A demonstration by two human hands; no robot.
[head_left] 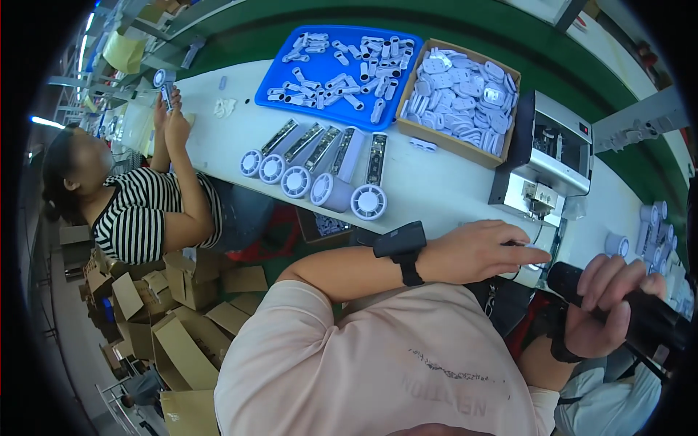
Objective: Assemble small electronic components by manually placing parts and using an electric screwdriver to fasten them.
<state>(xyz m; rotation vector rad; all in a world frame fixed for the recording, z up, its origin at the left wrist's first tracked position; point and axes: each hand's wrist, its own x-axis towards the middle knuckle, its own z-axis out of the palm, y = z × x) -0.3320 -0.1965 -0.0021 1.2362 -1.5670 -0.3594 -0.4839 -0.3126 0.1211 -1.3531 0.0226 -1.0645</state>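
Note:
My left hand [476, 251] reaches across my front to the bench edge, below a small silver-and-black machine. Its thumb and fingers close round a small pale part, mostly hidden, that I cannot make out. At the right, my right hand [607, 301] is wrapped round a black, cylindrical power screwdriver [658, 323], its front end close to my left fingertips. Several pale lilac handheld fans [369, 202] lie in a row left of my left hand, their handles open with circuit boards showing. The machine [545, 163], like a screw feeder, stands beyond my left hand.
A blue tray [280, 58] holds many small pale parts. Beside it a cardboard box [454, 149] is filled with pale rounded pieces. More fan bodies [649, 232] stand at the far right. A co-worker [156, 196] sits left, holding a fan. Open cartons [193, 349] crowd the floor.

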